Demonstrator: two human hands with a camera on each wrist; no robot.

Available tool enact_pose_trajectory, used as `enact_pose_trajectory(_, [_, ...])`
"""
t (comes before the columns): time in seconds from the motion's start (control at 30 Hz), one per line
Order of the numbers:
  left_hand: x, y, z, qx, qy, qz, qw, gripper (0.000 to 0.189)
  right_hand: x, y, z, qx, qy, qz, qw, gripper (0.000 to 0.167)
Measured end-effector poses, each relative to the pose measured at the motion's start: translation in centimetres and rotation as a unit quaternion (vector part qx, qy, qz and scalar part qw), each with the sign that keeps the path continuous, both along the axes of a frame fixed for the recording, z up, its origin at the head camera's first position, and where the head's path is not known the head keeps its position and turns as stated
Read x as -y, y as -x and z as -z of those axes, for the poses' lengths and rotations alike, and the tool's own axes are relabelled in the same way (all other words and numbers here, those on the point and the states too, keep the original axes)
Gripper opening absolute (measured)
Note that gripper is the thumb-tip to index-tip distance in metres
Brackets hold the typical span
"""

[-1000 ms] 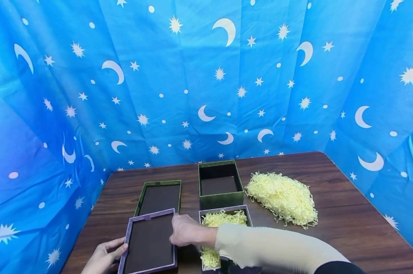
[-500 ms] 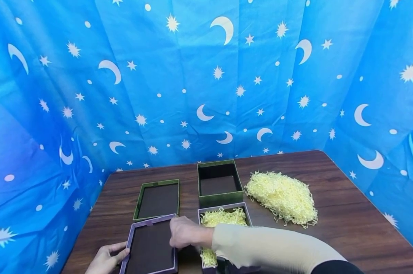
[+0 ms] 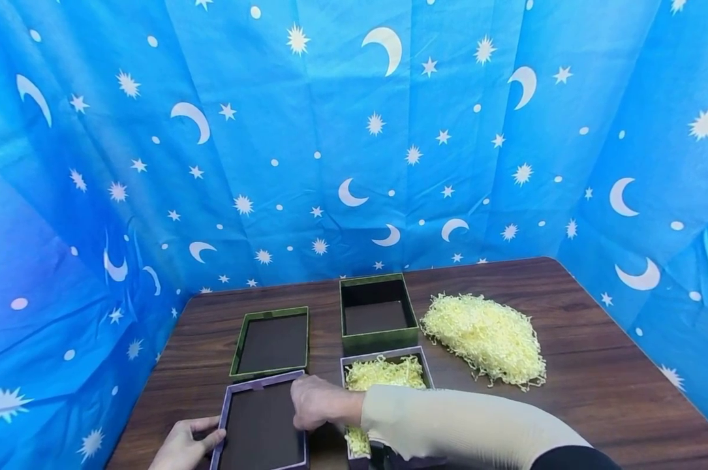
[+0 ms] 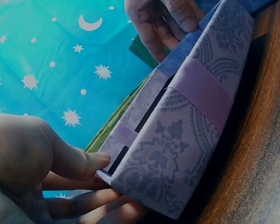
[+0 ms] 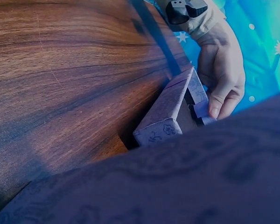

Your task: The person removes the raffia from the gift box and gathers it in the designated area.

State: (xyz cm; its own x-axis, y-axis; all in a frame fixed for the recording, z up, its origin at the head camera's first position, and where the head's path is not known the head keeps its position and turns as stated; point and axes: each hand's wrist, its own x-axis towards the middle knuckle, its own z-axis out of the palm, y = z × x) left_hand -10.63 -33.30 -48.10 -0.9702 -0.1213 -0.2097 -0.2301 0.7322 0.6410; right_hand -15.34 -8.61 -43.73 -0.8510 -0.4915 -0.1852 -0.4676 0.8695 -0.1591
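Both hands hold a shallow purple patterned box lid [image 3: 262, 427], dark inside, at the near left of the table. My left hand [image 3: 183, 445] pinches its left wall, and the left wrist view shows the thumb over the rim with the fingers beneath. At the opposite wall, near the far right corner, is my right hand [image 3: 315, 401], seen gripping the edge with thumb and fingers in the left wrist view. Under the right forearm stands a purple box [image 3: 429, 373] filled with yellow shredded paper [image 3: 383, 375], partly hidden by the sleeve.
Just beyond the purple lid lies a green lid [image 3: 271, 346]. A deep green box [image 3: 380, 341] with a dark inside stands behind the purple box. Loose yellow shredded paper [image 3: 484, 339] is heaped at the right. Blue star-and-moon cloth [image 3: 307, 130] surrounds the table [image 3: 571, 339].
Both hands have brought the purple lid slightly nearer the body. Its far edge, which overlapped the green lid, now lies just in front of it.
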Motion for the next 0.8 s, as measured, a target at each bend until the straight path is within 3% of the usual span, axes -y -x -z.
enact_pose_trajectory(0.17, [0.0,-0.2,0.0,-0.004,0.01,-0.004,0.9999,0.037,0.0,-0.1,0.2,0.007,-0.002,0.003,1.0,0.019])
enact_pose_trajectory(0.4, [-0.1,-0.2,0.2,0.01,-0.018,-0.022,0.9996,0.038,-0.1,0.2,0.0,0.029,0.039,0.026,0.9985,0.023])
enact_pose_trajectory(0.6, [-0.2,-0.3,0.2,0.015,-0.034,-0.032,0.9988,0.042,-0.2,0.5,-0.6,0.033,0.078,0.055,0.9949,0.036])
enact_pose_trajectory(0.8, [-0.3,-0.5,0.0,0.016,-0.049,-0.045,0.9977,0.048,-0.3,0.3,-1.5,0.036,0.096,0.075,0.9919,0.064])
